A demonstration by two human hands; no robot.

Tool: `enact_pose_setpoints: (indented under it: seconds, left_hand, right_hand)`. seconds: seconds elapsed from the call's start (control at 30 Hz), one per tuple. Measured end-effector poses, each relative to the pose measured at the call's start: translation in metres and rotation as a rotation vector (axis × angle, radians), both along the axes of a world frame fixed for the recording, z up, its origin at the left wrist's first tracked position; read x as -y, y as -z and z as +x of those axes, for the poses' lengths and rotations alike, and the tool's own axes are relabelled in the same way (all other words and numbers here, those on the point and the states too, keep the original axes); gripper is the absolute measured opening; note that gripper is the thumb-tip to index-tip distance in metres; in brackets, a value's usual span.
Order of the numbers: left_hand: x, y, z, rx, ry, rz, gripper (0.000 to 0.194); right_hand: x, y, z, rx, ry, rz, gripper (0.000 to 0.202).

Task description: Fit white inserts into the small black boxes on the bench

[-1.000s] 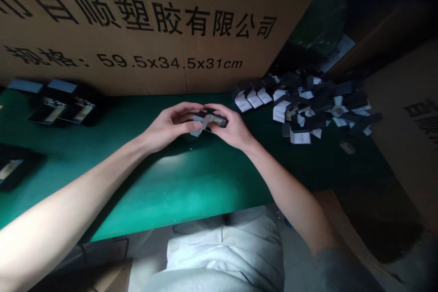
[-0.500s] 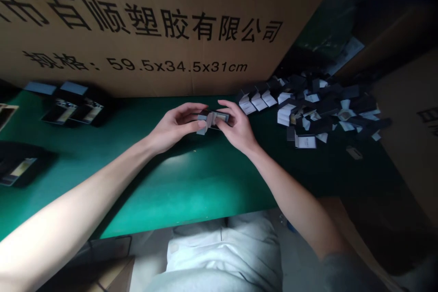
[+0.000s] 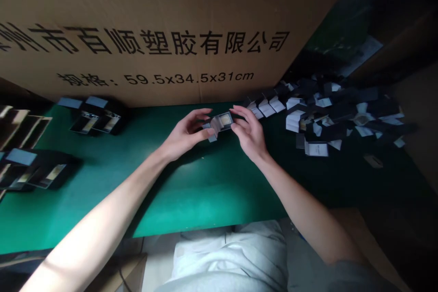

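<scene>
A small dark box [image 3: 225, 121] with a pale inside and its flap folded out is held above the green table [image 3: 178, 207]. My left hand [image 3: 183, 137] grips its left end, with the thumb on the grey flap and the other fingers behind. At the right end my right hand [image 3: 251, 134] has thumb and fingertips on the box's edges. What lies inside looks pale and squarish, but I cannot make it out.
Right of my hands lies a heap of small dark boxes [image 3: 328, 109] with white flaps. Open black boxes [image 3: 99, 116] stand on the left, and more black boxes [image 3: 48, 171] sit nearer. A large printed carton [image 3: 191, 4] rises behind the table.
My right thumb has moved from the box's open middle to its right edge, uncovering the pale inside. The camera view has shifted left and up.
</scene>
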State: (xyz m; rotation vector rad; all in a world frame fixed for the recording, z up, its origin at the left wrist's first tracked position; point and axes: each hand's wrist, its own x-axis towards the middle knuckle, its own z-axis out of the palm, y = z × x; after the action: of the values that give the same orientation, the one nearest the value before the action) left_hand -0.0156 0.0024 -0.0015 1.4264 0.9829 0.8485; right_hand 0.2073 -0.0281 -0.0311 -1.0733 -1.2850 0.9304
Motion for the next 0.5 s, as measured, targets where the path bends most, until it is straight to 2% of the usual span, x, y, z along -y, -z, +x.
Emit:
enact_pose_setpoints:
  seconds: [0.1, 0.2, 0.3, 0.37, 0.43, 0.5]
  left_hand:
    - [0.001, -0.004, 0.000, -0.057, 0.065, -0.007, 0.087]
    - [0.002, -0.006, 0.001, -0.034, 0.125, -0.033, 0.101]
    - [0.001, -0.006, 0.001, -0.019, 0.119, -0.042, 0.102]
    - [0.001, -0.005, 0.000, -0.036, 0.075, -0.038, 0.097]
    - [0.001, -0.005, -0.001, -0.039, 0.033, -0.043, 0.094]
    - [0.000, -0.004, -0.001, -0.020, 0.008, -0.052, 0.092]
  right_hand:
    - [0.001, 0.002, 0.001, -0.005, 0.018, 0.033, 0.044]
    - [-0.001, 0.006, 0.001, 0.017, 0.049, 0.060, 0.041]
    - [-0.004, 0.004, -0.001, 0.080, 0.137, 0.144, 0.035]
    - [-0.001, -0.008, -0.002, 0.160, 0.249, 0.268, 0.027]
    - [0.014, -0.031, -0.005, 0.248, 0.318, 0.391, 0.025]
    - [0.044, -0.061, -0.008, 0.303, 0.242, 0.420, 0.032]
